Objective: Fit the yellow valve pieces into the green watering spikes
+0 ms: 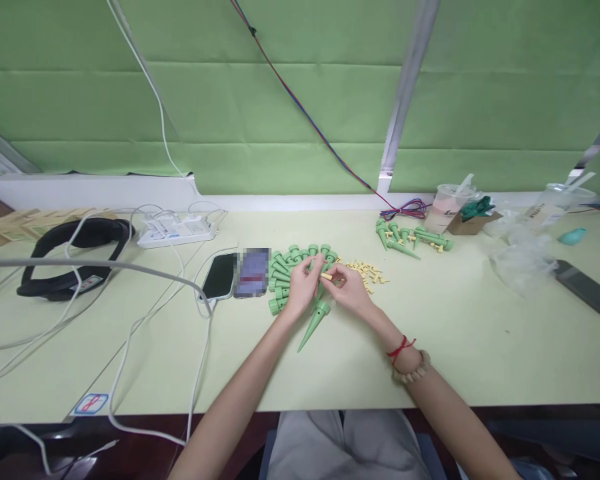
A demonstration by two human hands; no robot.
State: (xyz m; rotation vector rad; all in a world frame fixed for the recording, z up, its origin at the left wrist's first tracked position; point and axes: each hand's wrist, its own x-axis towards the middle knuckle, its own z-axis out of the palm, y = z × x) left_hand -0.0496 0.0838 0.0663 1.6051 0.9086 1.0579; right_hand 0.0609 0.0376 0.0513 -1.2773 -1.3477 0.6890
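Observation:
My left hand (pixel 304 287) is closed around a green plastic spike, mostly covered by the fingers. Close on its right, my right hand (pixel 349 290) pinches a small yellow plug (pixel 327 276) against or beside that spike; whether they touch I cannot tell. Several green spikes (pixel 280 267) with wide capped heads lie around and behind my left hand. One loose green spike (pixel 312 328) lies just in front of my hands, its tip toward me. Behind my right hand spreads a pile of small yellow plugs (pixel 367 272).
Further back on the right lies a second group of green spikes (pixel 403 237) with yellow pieces. Two phones (pixel 220 277) lie left of the spikes, near white cables and a power strip (pixel 177 230). Plastic cups (pixel 445 210), a clear bag (pixel 523 257) and a dark device (pixel 587 288) occupy the right.

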